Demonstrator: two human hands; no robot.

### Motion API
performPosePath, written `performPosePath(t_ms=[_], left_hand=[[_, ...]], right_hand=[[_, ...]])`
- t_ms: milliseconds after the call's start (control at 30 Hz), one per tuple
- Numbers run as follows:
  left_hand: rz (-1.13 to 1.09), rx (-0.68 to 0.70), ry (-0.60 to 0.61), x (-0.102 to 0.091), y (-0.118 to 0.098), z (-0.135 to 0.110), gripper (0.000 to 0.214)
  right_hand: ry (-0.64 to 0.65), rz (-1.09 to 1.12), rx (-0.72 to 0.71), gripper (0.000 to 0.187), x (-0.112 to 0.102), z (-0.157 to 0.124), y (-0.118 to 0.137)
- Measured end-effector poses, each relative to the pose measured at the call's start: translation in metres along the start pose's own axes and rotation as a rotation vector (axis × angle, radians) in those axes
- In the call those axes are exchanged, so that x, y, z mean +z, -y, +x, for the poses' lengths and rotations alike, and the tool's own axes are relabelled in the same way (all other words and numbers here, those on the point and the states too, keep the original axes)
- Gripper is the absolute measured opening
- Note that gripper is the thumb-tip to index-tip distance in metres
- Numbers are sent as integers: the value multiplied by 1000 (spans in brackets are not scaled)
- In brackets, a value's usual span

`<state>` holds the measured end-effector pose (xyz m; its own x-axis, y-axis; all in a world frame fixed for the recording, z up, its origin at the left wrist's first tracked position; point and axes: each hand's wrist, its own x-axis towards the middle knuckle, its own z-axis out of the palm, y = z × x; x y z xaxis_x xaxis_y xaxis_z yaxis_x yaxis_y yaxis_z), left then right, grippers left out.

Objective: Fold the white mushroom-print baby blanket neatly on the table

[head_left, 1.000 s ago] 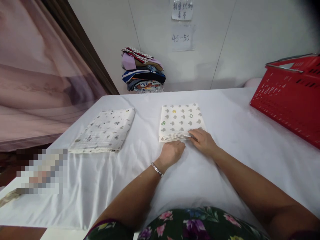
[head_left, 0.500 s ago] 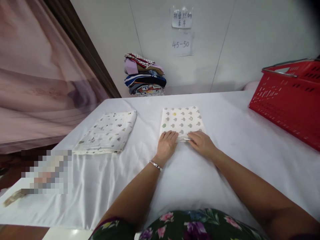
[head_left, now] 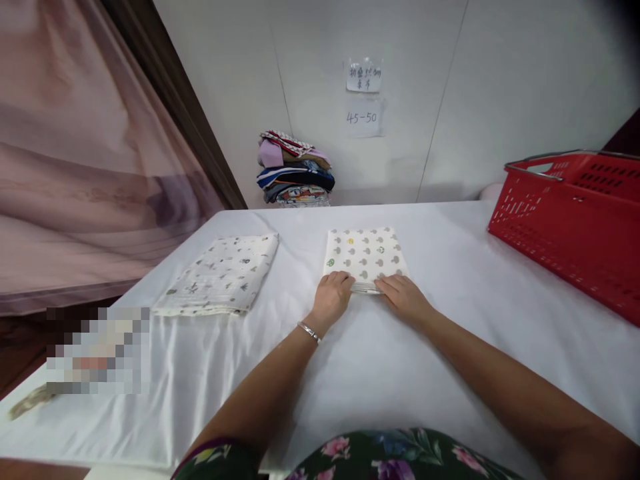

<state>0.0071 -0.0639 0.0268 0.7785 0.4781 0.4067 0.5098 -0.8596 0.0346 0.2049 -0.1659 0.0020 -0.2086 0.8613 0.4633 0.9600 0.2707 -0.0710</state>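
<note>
A folded white cloth with grey tree prints point(head_left: 363, 254) lies in the middle of the white table point(head_left: 450, 347). My left hand point(head_left: 332, 296) rests on its near left corner, fingers curled over the edge. My right hand point(head_left: 403, 297) lies on its near right corner, fingers pressed on the layered edge. Both hands grip the near edge of the cloth, which stays flat on the table.
A second folded white cloth with small prints point(head_left: 220, 275) lies to the left. A red plastic basket point(head_left: 570, 220) stands at the right. A stack of folded coloured fabrics point(head_left: 294, 169) sits by the back wall. A pink curtain point(head_left: 90, 160) hangs at the left.
My left hand has moved from the table just below the cloth up onto its near left corner. The right hand stays at the near right edge. The view has tilted up a little.
</note>
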Motion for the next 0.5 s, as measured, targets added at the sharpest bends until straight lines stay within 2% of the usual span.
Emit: performPosePath(t_ms=[100, 200, 367, 500], left_hand=[[-16, 88, 9, 1, 7, -2, 22], [-84, 160, -39, 8, 22, -9, 29], [-149, 156, -95, 23, 43, -20, 31], [-93, 149, -125, 21, 48, -10, 30]], right_hand=[[4, -45, -56, 35, -4, -7, -8], [-28, -88, -90, 38, -10, -16, -18], [-97, -118, -129, 41, -13, -25, -27], [-130, -122, -130, 44, -11, -18, -32]])
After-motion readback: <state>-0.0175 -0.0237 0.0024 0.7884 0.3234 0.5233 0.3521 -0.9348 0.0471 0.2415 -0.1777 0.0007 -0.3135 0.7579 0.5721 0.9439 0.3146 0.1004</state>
